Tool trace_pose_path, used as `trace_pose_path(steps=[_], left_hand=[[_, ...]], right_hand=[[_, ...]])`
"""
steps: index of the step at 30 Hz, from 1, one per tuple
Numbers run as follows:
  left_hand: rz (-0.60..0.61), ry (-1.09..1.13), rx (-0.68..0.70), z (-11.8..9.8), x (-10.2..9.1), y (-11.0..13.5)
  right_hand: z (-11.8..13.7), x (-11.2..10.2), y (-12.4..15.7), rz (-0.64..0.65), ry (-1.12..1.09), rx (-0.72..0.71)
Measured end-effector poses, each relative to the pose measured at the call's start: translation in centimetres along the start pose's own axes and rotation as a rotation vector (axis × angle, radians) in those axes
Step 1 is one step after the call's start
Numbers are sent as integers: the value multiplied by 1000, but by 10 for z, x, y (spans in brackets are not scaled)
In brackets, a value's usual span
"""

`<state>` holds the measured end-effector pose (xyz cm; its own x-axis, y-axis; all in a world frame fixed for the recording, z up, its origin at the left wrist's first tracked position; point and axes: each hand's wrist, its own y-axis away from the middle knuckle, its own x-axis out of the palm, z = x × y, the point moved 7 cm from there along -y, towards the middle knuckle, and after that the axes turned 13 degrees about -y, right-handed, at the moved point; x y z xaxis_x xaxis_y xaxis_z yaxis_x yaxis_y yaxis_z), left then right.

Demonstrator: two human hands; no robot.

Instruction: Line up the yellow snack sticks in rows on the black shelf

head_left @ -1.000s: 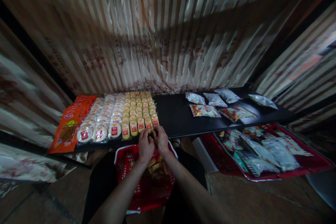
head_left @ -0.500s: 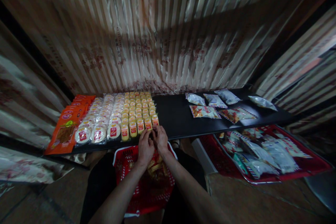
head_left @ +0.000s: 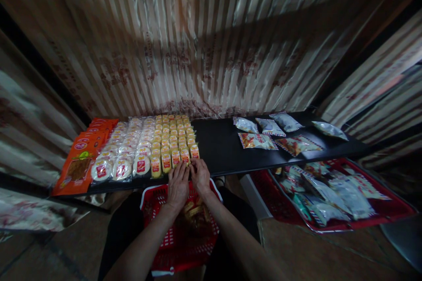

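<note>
My left hand (head_left: pixel 177 185) lies at the front edge of the black table (head_left: pixel 224 151), fingers stretched out and touching the front row of small yellow packets (head_left: pixel 171 140). My right hand (head_left: pixel 199 177) is beside it, its fingers bent and pinched at the nearest packet at the row's right end. The packets stand in several neat columns. Left of them lie rows of round white wrapped cakes (head_left: pixel 127 151) and a column of orange pouches (head_left: pixel 81 158). A red basket (head_left: pixel 158 237) with more packets sits on my lap under both wrists.
Several silver and red snack bags (head_left: pixel 257 140) lie on the table's right part. A red tray (head_left: pixel 392 206) heaped with bags stands lower at the right. A striped curtain (head_left: pixel 198 52) hangs behind the table.
My left hand's fingers have stretched out flat toward the front row. The view has shifted slightly; both hands stay at the table's front edge.
</note>
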<state>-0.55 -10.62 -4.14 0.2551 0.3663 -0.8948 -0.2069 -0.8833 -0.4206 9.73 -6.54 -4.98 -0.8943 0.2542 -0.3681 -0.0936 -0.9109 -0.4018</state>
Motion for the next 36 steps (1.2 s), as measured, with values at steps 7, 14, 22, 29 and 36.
trace_pose_path(steps=[7, 14, 22, 29, 36], left_hand=[[-14, -28, 29, 1, 1, 3], [-46, -46, 64, 2, 3, 5], [-47, -72, 82, 2, 6, 3], [-60, -74, 102, 1, 8, 4], [-117, -118, 135, -1, 6, 7]], right_hand=[[2, -18, 0, -122, -18, -34], [-8, -18, -13, -130, 18, -24], [-8, -11, -13, -53, 11, -29], [-9, -12, -12, -71, 14, -32], [-10, -11, -10, -43, 57, -69]])
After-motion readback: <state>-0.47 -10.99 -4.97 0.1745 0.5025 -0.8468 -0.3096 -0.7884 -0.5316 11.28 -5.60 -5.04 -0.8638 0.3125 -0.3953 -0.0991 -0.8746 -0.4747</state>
